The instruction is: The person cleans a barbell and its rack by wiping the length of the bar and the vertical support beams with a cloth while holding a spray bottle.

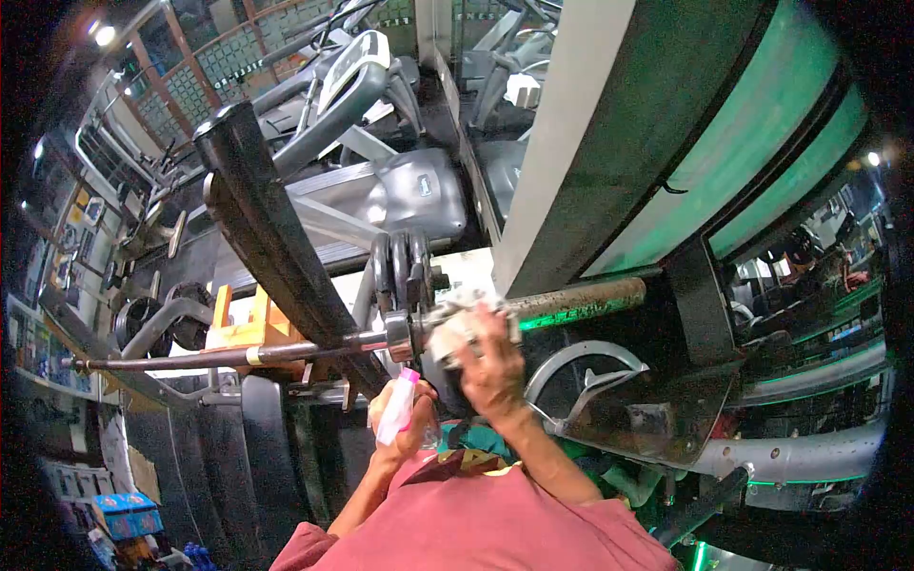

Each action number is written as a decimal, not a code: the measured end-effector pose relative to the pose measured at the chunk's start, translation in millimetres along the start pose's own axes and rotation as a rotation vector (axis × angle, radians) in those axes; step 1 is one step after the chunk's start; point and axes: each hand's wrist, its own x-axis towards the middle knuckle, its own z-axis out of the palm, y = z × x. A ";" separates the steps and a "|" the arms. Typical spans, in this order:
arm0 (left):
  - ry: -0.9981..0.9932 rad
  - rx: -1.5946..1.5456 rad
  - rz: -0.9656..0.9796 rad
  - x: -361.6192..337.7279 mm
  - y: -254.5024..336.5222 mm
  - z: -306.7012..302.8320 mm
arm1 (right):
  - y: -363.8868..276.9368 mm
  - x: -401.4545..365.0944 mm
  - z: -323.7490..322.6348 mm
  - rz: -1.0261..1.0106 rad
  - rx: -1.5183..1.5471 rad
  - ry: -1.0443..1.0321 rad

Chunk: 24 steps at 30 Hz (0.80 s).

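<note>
My left hand (411, 433) is closed around a spray bottle (398, 404) with a pink and white top, just below the barbell. The bottle's body is mostly hidden by my fingers. My right hand (497, 376) presses a crumpled whitish cloth (455, 331) against the barbell (305, 352), by the inner end of its thick, worn sleeve (586, 302). Some blur covers the cloth and those fingers. The long thin shaft runs off to the left, and a shiny collar (398, 335) sits just left of the cloth.
A dark padded upright (271, 219) rises behind the shaft. Farther back stands a treadmill (400, 190) beside a mirror. Orange wooden blocks (252, 324) are at left. A grey pillar (581, 133) stands beyond the sleeve, and a curved metal frame (586, 366) lies below it.
</note>
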 end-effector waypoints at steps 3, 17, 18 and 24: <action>0.049 -0.089 -0.063 -5.7 8.8 -6.8 | 35.8 11.3 -12.8 0.255 -0.121 0.068; 0.067 -0.058 -0.067 -14.5 9.1 -16.9 | 0.5 81.9 2.8 0.149 0.036 -0.355; 0.060 -0.031 -0.046 -14.5 9.1 -17.9 | 2.3 79.6 5.4 0.110 0.035 -0.296; 0.080 -0.012 -0.110 -22.6 5.6 -22.6 | -4.2 63.7 4.1 0.013 -0.023 -0.132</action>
